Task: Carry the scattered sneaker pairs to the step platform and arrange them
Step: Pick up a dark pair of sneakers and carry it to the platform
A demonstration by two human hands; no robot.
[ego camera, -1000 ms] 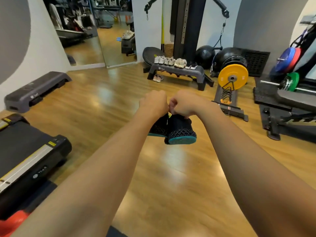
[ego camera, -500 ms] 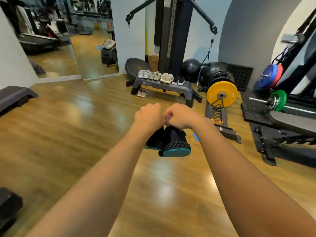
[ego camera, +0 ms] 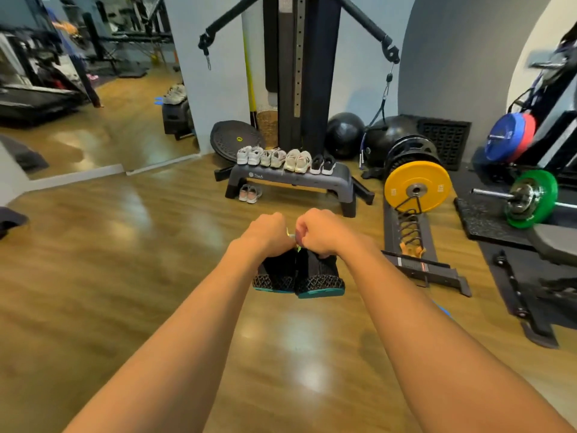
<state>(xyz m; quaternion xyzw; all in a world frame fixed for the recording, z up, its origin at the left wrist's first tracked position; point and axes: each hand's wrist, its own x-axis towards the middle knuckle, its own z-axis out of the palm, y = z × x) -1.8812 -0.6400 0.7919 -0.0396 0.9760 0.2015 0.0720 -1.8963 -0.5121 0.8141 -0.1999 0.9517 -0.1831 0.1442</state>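
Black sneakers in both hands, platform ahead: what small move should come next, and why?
Probably step closer to the step platform, aiming for its bare right end. The left hand and right hand each grip one of the black sneakers, short of the platform, and four pairs fill the rest of its top.

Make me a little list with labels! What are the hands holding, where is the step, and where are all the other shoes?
held: black sneaker pair with teal soles, in the air above the wooden floor
left hand: grips one sneaker from above
right hand: grips the other
step platform: ahead, in front of the cable machine
on platform: row of sneakers, four pairs, the black pair rightmost
under platform: pinkish pair on the floor
bare spot: the platform's right end
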